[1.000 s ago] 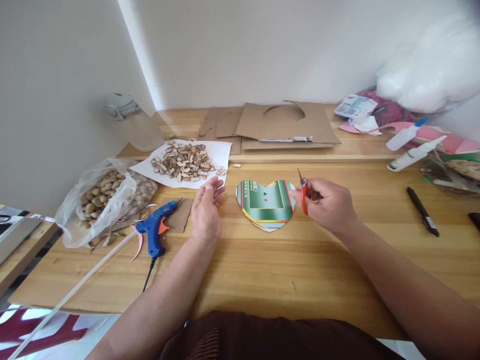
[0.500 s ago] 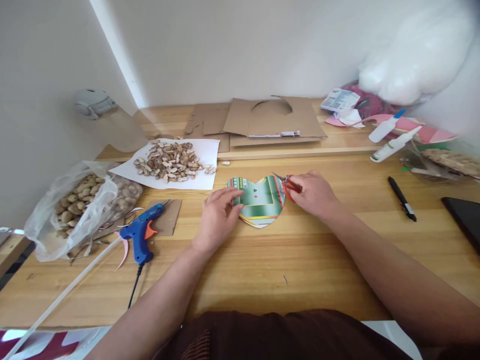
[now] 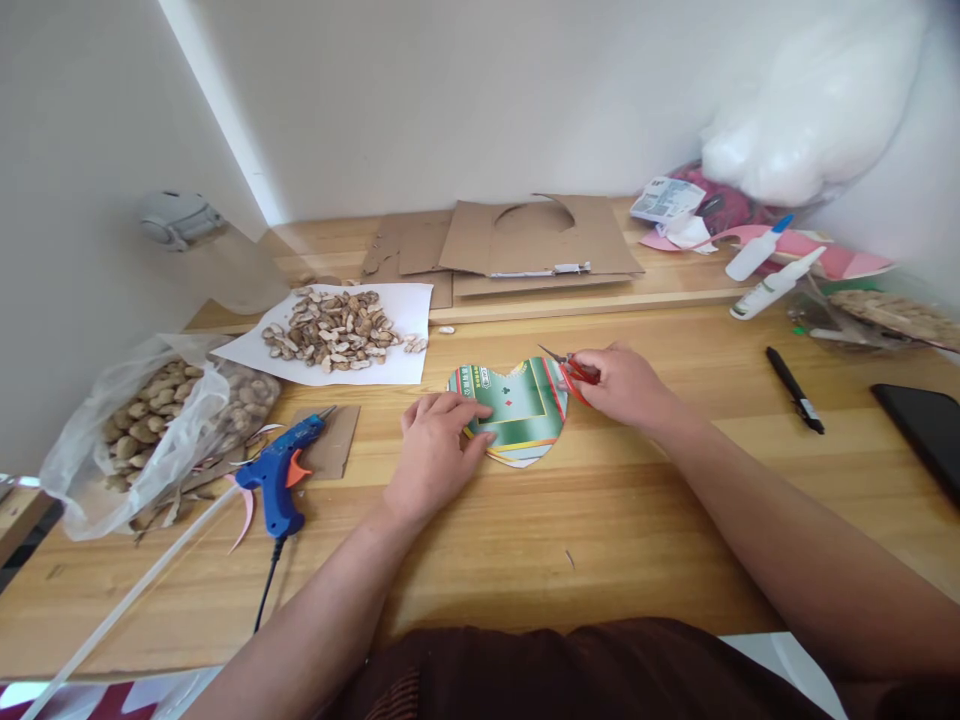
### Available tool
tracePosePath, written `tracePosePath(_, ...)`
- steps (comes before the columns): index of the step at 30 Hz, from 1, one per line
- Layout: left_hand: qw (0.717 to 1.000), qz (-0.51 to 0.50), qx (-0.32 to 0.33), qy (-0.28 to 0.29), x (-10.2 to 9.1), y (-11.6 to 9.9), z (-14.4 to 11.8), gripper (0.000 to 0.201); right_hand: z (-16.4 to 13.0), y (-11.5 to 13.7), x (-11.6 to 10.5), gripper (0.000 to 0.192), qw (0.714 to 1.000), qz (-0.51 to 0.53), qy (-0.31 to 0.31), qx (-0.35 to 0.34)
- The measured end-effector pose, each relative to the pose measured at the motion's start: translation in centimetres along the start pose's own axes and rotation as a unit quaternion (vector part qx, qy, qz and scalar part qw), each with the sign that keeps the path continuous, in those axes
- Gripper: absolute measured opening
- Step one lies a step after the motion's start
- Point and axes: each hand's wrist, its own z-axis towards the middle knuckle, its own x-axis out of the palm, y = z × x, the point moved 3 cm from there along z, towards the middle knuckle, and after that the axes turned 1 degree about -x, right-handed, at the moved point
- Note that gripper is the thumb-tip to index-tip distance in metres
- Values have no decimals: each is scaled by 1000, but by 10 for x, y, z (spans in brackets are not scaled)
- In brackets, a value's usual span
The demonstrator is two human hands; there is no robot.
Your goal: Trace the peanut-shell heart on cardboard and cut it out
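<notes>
A heart-shaped card with a green printed face lies on the wooden table. My left hand rests over its left edge, thumb and forefinger apart on the printed side. In my right hand are scissors with red handles, closed in my fingers at the card's upper right edge. Their metal blades point up and left, slightly parted. The blade tips lie just above the card's edge. Part of the handles is hidden by my fingers.
A blue glue gun lies left, near a plastic bag of peanuts. Peanut shells are heaped on white paper. Cardboard sheets sit on the raised back ledge. Right are glue bottles, a black pen and a dark flat object.
The whole view has shifted slightly. My left hand's fingers have closed in a little over the card. The scissors remain in my right hand at nearly the same place.
</notes>
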Motion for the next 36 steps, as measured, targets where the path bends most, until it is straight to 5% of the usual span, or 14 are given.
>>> tracePosePath(4,1000,-23,-9,-1,4,1,-1,13,-1,-1,-1,30,998,41,5,49)
tracePosePath(9,994,-77,-42,-61,2,6,0,58,-2,2,0,31,996,59,6,66)
tracePosePath(12,980,-161,-94,-72,1,11,2,65,-2,5,2,24,997,48,20,57)
tracePosePath(15,937,-304,-150,-83,1,17,5,65,-1,6,2,22,998,36,19,57)
tracePosePath(20,811,-505,-266,-129,1,23,7,73,-1,6,3,22,997,40,20,62)
tracePosePath(24,736,-605,-300,-52,7,16,7,86,-1,7,2,26,997,55,18,44)
tracePosePath(28,710,-644,-283,-32,7,10,6,69,-3,3,5,29,985,157,27,71)
tracePosePath(32,704,-658,-262,-53,4,11,8,60,-6,3,9,39,923,367,41,105)
tracePosePath(36,706,-663,-240,-65,1,12,10,52,-10,11,5,36,888,443,56,107)
